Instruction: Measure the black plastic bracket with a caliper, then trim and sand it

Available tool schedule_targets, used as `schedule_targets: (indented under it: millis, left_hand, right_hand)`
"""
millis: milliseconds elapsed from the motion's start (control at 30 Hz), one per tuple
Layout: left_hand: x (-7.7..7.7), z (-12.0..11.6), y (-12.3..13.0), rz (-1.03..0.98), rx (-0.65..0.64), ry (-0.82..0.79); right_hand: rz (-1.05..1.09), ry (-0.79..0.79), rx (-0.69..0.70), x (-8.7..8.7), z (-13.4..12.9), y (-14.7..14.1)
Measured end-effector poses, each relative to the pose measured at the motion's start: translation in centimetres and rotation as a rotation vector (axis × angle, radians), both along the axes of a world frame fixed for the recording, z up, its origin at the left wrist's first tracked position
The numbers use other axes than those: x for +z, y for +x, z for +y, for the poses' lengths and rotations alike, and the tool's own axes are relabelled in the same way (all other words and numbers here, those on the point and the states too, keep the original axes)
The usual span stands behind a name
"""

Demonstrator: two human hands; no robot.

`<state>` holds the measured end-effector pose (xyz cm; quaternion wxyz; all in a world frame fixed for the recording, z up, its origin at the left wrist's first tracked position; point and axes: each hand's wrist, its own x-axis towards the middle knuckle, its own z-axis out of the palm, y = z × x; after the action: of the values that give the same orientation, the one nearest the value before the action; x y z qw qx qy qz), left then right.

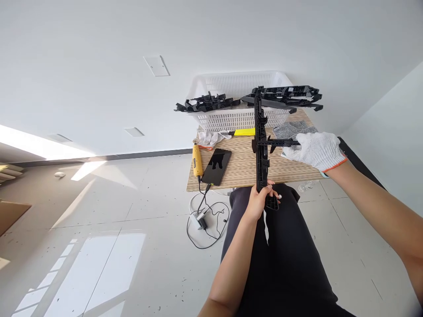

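**Long black part held by its near end, a sliding tool across its middle**

In the head view, we see our bare left hand (258, 201) with its fingers closed around the near end of a long, ribbed black plastic part (261, 164). The part stands out over the striped wood-look tabletop (238, 164); probably we hold it so low to leave its length accessible. Our right hand (319, 149), in a white knitted glove with orange cuff, grips a black ruler-like caliper (282, 143), which seems to straddle the part.

Other black plastic pieces (211, 104) lie over the rim of the white perforated basket (231, 119), perhaps because they are too long for it. The white wall (109, 79) limits movement behind; leftward, beyond the table edge, there is more room.
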<state>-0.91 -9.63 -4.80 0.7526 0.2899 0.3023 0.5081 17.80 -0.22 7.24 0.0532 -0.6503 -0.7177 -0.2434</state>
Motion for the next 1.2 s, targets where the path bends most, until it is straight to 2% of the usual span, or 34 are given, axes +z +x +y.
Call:
schedule_targets:
  millis: [200, 467, 867, 1000, 1200]
  left_hand:
    - [0.0, 0.0, 0.1, 0.012, -0.019, 0.005]
    - [0.0, -0.1, 0.0, 0.011, -0.020, 0.006]
    - [0.0, -0.1, -0.1, 0.016, -0.025, 0.010]
    - [-0.2, -0.1, -0.1, 0.010, -0.039, 0.046]
    - [0.0, -0.2, -0.2, 0.014, -0.046, 0.058]
  right_hand:
    - [-0.065, -0.057, -0.008, -0.1, 0.0, 0.1]
    - [-0.054, -0.024, -0.016, -0.3, 0.0, 0.1]
    - [0.006, -0.098, 0.001, 0.2, -0.2, -0.2]
    - [0.052, -0.041, -0.053, 0.4, -0.8, -0.7]
    - [-0.002, 0.002, 0.055, -0.3, -2.5, -0.8]
